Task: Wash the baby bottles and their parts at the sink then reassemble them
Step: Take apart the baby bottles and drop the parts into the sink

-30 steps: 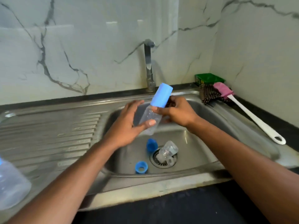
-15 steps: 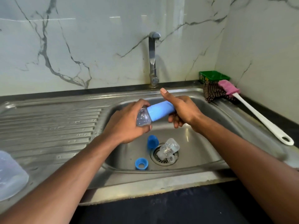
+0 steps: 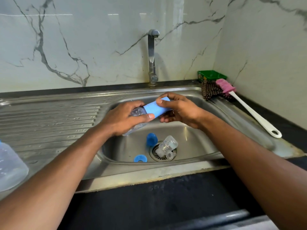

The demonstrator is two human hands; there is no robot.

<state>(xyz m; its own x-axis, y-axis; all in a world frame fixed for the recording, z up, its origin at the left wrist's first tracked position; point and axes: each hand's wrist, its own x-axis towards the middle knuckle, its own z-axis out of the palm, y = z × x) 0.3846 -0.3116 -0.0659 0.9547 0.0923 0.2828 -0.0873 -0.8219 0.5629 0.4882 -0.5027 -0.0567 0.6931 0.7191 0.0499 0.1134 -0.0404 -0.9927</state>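
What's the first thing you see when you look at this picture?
Two hands over the sink: the left hand holds a clear baby bottle and the right hand grips its light blue cap. Below, small blue pieces lie by the drain.

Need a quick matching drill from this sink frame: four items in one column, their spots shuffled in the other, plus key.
Things:
1. bottle with blue cap
2. bottle brush
3. blue ring
4. clear bottle

Places:
A. lying over the drain
B. held in both hands above the basin
C. on the basin floor, left of the drain
D. on the counter right of the sink

Pairs: 1-B, 2-D, 3-C, 4-A
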